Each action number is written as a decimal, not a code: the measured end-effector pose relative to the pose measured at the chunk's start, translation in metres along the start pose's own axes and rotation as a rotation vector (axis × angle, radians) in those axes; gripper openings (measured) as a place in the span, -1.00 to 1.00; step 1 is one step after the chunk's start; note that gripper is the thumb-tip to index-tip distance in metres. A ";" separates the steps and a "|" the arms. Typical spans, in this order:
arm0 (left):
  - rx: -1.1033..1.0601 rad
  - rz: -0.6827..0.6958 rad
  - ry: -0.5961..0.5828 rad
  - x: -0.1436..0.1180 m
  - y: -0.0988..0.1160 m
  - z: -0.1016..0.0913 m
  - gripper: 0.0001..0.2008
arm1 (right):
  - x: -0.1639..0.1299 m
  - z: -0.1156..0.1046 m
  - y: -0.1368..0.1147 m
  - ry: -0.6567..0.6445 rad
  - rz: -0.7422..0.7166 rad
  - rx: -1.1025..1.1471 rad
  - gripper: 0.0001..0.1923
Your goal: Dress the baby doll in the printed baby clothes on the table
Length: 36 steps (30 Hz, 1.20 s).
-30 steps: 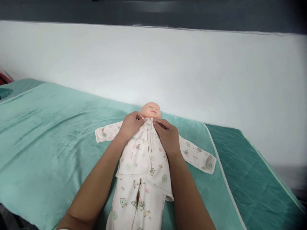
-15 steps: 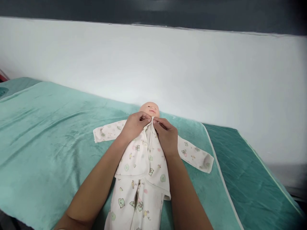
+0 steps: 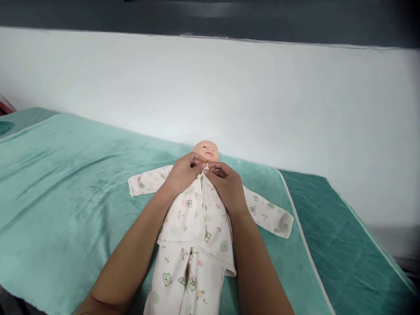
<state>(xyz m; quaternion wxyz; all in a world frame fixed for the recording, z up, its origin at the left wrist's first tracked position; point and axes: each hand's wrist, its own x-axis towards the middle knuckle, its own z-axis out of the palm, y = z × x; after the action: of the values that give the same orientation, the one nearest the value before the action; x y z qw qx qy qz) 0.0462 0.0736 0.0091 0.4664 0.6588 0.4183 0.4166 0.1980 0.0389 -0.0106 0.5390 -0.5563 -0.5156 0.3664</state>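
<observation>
A baby doll [image 3: 206, 149] lies on its back, dressed in a white printed shirt [image 3: 183, 218] and matching pants [image 3: 170, 280]. Just below its chin, my left hand [image 3: 187, 171] pinches one edge of the shirt's collar opening. My right hand [image 3: 226, 181] grips the other front edge, its thumb and fingertips close against those of my left. Below my fingers the two front edges hang loosely together down the chest. Both sleeves stretch out to the sides. The fastening at the collar, if any, is hidden by my fingertips.
A light green plush blanket [image 3: 65, 188] lies under the doll, with folds on the left. Darker green quilted cloth [image 3: 334, 232] shows along the right. A white wall [image 3: 210, 92] rises right behind the doll's head, with a dark band above it.
My right hand has shifted slightly left, bringing its edge of the collar closer to my left fingers. The collar edges, raised to a point before, now sit lower.
</observation>
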 end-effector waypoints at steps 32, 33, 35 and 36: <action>0.258 0.030 0.075 0.000 -0.010 -0.001 -0.80 | -0.006 0.003 -0.002 0.015 -0.057 -0.201 -0.82; 0.232 0.039 0.094 -0.003 -0.009 -0.001 -0.82 | -0.008 0.004 -0.003 0.026 -0.061 -0.206 -0.82; 0.173 0.059 0.136 -0.011 -0.007 -0.001 -0.84 | -0.014 0.006 -0.004 0.040 -0.072 -0.225 -0.82; 0.148 0.070 0.149 -0.015 -0.006 0.000 -0.85 | -0.018 0.007 -0.005 0.043 -0.081 -0.244 -0.81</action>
<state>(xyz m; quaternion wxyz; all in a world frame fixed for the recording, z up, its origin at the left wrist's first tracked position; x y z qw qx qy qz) 0.0403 0.0605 0.0011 0.3692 0.6728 0.4580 0.4485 0.1869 0.0222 -0.0094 0.4924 -0.6041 -0.5668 0.2671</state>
